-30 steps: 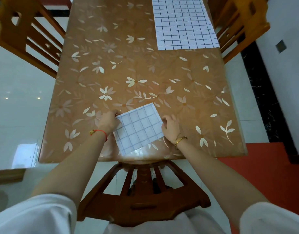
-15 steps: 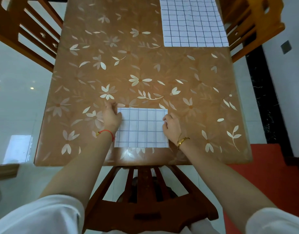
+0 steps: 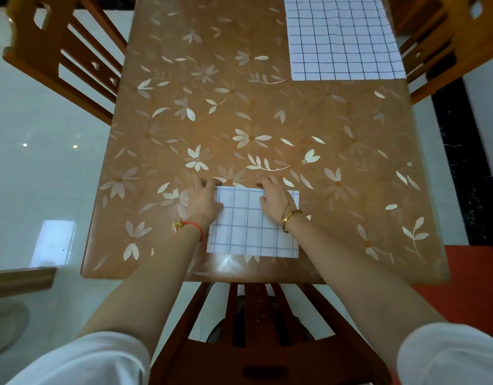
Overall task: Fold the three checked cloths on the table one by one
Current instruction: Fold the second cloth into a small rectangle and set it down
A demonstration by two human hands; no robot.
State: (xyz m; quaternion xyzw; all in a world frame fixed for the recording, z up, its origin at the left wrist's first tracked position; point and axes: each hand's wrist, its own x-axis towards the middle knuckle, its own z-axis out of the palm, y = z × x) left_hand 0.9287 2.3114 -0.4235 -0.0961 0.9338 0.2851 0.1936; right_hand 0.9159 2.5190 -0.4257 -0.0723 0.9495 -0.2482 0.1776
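Observation:
A small folded white cloth with blue checks (image 3: pixel 253 232) lies flat and square to the table's near edge. My left hand (image 3: pixel 203 200) is at its far left corner, fingers curled over the far edge. My right hand (image 3: pixel 275 197) sits on the far edge toward the right, fingers pinching it too. A larger checked cloth (image 3: pixel 342 37) lies spread flat at the far right of the brown flowered table (image 3: pixel 239 107), partly cut off by the frame's top. No third cloth is in view.
Wooden chairs stand at the table's left (image 3: pixel 59 51), at its right (image 3: pixel 448 45) and right in front of me (image 3: pixel 253 329). White tiled floor lies to the left, and a red mat (image 3: pixel 473 287) to the right.
The small cloth was turned from tilted to square with the table edge. Both hands moved from its left and right sides up to its far edge.

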